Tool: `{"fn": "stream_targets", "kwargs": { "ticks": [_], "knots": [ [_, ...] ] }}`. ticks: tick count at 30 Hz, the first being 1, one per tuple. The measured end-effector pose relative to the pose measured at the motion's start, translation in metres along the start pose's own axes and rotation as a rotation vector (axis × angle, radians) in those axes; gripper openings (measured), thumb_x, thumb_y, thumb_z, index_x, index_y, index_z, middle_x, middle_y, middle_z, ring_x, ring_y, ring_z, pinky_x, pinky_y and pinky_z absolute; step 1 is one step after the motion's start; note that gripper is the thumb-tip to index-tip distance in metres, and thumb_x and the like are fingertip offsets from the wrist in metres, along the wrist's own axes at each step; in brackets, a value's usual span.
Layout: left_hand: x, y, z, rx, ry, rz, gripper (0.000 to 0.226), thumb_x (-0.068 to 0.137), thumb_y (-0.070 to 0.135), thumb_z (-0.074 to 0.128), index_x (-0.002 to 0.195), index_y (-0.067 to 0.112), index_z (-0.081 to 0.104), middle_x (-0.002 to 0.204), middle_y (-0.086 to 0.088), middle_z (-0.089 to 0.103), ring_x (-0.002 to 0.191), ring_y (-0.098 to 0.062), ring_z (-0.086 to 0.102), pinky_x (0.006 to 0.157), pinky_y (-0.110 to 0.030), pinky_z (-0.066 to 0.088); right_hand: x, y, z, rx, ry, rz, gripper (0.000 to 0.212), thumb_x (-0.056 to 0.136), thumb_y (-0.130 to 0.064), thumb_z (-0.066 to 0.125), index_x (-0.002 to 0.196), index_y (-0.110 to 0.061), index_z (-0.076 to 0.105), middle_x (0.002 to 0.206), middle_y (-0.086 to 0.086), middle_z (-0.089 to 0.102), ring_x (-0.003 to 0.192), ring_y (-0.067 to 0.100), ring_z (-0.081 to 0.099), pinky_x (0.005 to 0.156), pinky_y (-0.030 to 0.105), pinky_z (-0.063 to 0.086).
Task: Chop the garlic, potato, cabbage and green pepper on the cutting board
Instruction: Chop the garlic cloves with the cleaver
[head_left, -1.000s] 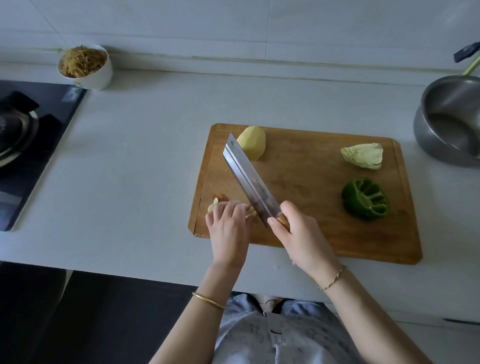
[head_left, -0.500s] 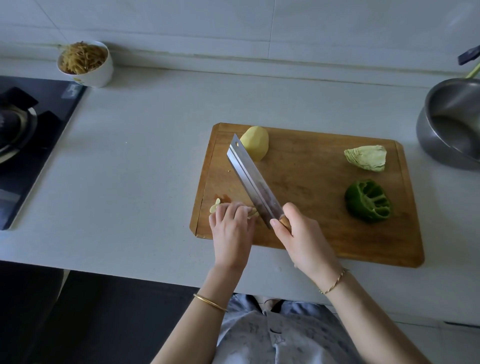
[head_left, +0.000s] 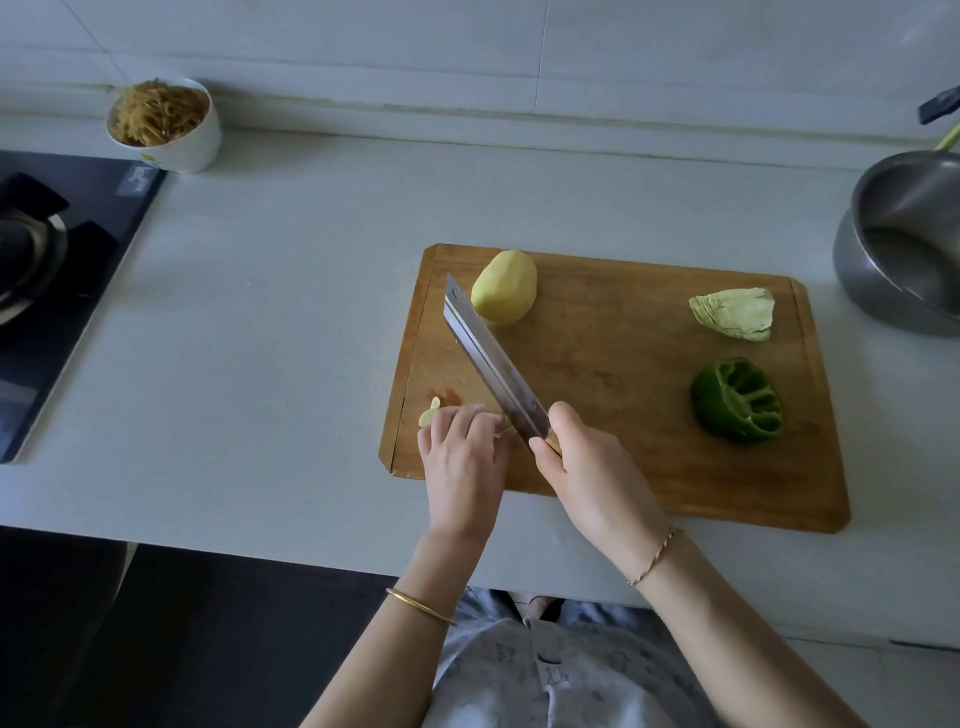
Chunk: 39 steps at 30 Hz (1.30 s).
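Observation:
A wooden cutting board (head_left: 613, 364) lies on the counter. At its near left corner my left hand (head_left: 462, 457) presses down on pale garlic (head_left: 431, 413), mostly hidden under the fingers. My right hand (head_left: 587, 462) grips the handle of a cleaver (head_left: 488, 353), whose blade runs toward the far left, right beside my left fingers. A peeled potato (head_left: 504, 286) sits at the board's far left, just past the blade tip. A cabbage wedge (head_left: 735, 314) lies far right, and a cored green pepper (head_left: 737, 400) rests below it.
A white bowl of shredded food (head_left: 163, 124) stands at the back left by the wall. A black stove with a pan (head_left: 57, 270) fills the left edge. A steel pot (head_left: 909, 244) sits right of the board. The counter's front edge runs just below the board.
The hands, cleaver and garlic stay at the same corner of the board; only the camera view has drifted slightly. The vegetables have not moved.

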<state>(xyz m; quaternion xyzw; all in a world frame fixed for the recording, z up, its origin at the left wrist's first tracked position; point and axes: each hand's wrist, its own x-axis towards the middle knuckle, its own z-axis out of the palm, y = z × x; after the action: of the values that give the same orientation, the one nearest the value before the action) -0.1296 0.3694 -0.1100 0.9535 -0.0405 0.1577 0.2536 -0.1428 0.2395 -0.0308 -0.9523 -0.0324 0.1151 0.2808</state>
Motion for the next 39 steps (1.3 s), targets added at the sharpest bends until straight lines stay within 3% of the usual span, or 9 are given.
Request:
{"fn": "stream_targets", "kwargs": {
  "ticks": [5, 10, 13, 15, 19, 26, 31, 35, 39],
  "knots": [
    [0.000, 0.001, -0.002, -0.012, -0.006, -0.003, 0.017, 0.070, 0.011, 0.081, 0.081, 0.012, 0.068, 0.092, -0.001, 0.069, 0.095, -0.018, 0.047, 0.078, -0.031, 0.031, 0.006, -0.004, 0.007, -0.055, 0.001, 0.006, 0.020, 0.099, -0.028, 0.043, 0.088, -0.017, 0.031, 0.064, -0.006, 0.044, 0.053, 0.015, 0.046, 0.041, 0.018, 0.028],
    [-0.002, 0.003, -0.003, 0.014, -0.039, -0.026, 0.016, 0.073, 0.016, 0.081, 0.083, 0.014, 0.068, 0.094, 0.000, 0.069, 0.094, -0.025, 0.057, 0.078, -0.036, 0.040, 0.011, -0.001, 0.007, 0.098, 0.036, 0.064, 0.021, 0.098, -0.027, 0.047, 0.086, -0.014, 0.036, 0.064, -0.007, 0.045, 0.057, 0.018, 0.051, 0.047, 0.026, 0.037],
    [-0.002, 0.002, -0.004, 0.005, -0.029, -0.034, 0.016, 0.074, 0.019, 0.080, 0.084, 0.015, 0.068, 0.093, 0.000, 0.069, 0.095, -0.023, 0.055, 0.080, -0.034, 0.037, 0.009, 0.003, 0.005, 0.155, 0.033, 0.062, 0.021, 0.098, -0.027, 0.049, 0.088, -0.009, 0.041, 0.064, -0.001, 0.050, 0.056, 0.022, 0.055, 0.051, 0.038, 0.046],
    [-0.003, 0.002, -0.004, -0.011, -0.015, -0.035, 0.017, 0.075, 0.021, 0.079, 0.085, 0.015, 0.068, 0.094, 0.000, 0.068, 0.096, -0.021, 0.052, 0.082, -0.033, 0.036, 0.003, 0.005, 0.005, 0.180, 0.067, 0.052, 0.022, 0.097, -0.027, 0.049, 0.088, -0.008, 0.043, 0.061, -0.001, 0.049, 0.052, 0.019, 0.053, 0.048, 0.035, 0.046],
    [-0.004, 0.000, -0.004, -0.029, -0.004, -0.036, 0.016, 0.077, 0.021, 0.078, 0.088, 0.013, 0.069, 0.096, -0.001, 0.066, 0.097, -0.017, 0.043, 0.083, -0.035, 0.039, -0.003, 0.005, 0.003, 0.202, 0.098, 0.026, 0.027, 0.097, -0.026, 0.050, 0.079, -0.012, 0.035, 0.055, -0.007, 0.040, 0.044, 0.012, 0.037, 0.044, 0.027, 0.030],
    [-0.005, 0.000, -0.002, 0.001, -0.025, -0.019, 0.015, 0.075, 0.014, 0.078, 0.087, 0.012, 0.069, 0.094, -0.002, 0.066, 0.097, -0.020, 0.046, 0.079, -0.038, 0.042, -0.006, 0.005, 0.002, 0.149, 0.062, 0.029, 0.028, 0.097, -0.028, 0.049, 0.079, -0.013, 0.033, 0.057, -0.005, 0.041, 0.048, 0.018, 0.041, 0.045, 0.031, 0.033],
    [-0.004, 0.001, -0.003, -0.003, -0.024, -0.024, 0.015, 0.074, 0.012, 0.078, 0.085, 0.013, 0.068, 0.092, -0.001, 0.067, 0.095, -0.019, 0.047, 0.082, -0.029, 0.031, -0.005, 0.005, -0.001, 0.135, 0.048, 0.035, 0.029, 0.097, -0.025, 0.049, 0.078, -0.013, 0.032, 0.056, -0.007, 0.037, 0.045, 0.011, 0.035, 0.043, 0.024, 0.028],
    [-0.003, 0.003, -0.003, 0.007, -0.033, -0.024, 0.017, 0.071, 0.008, 0.079, 0.083, 0.011, 0.068, 0.091, -0.003, 0.068, 0.093, -0.026, 0.056, 0.083, -0.029, 0.031, -0.001, 0.003, -0.003, 0.122, 0.002, 0.047, 0.028, 0.098, -0.026, 0.048, 0.080, -0.010, 0.035, 0.058, -0.004, 0.041, 0.048, 0.017, 0.040, 0.046, 0.029, 0.032],
    [-0.002, 0.004, -0.004, -0.002, -0.052, -0.039, 0.016, 0.071, 0.007, 0.080, 0.082, 0.010, 0.069, 0.092, -0.004, 0.069, 0.092, -0.028, 0.060, 0.086, -0.032, 0.036, 0.008, 0.000, -0.007, 0.071, -0.053, 0.050, 0.025, 0.099, -0.028, 0.045, 0.082, -0.012, 0.035, 0.060, -0.005, 0.041, 0.047, 0.014, 0.045, 0.037, 0.022, 0.035]
  ]
}}
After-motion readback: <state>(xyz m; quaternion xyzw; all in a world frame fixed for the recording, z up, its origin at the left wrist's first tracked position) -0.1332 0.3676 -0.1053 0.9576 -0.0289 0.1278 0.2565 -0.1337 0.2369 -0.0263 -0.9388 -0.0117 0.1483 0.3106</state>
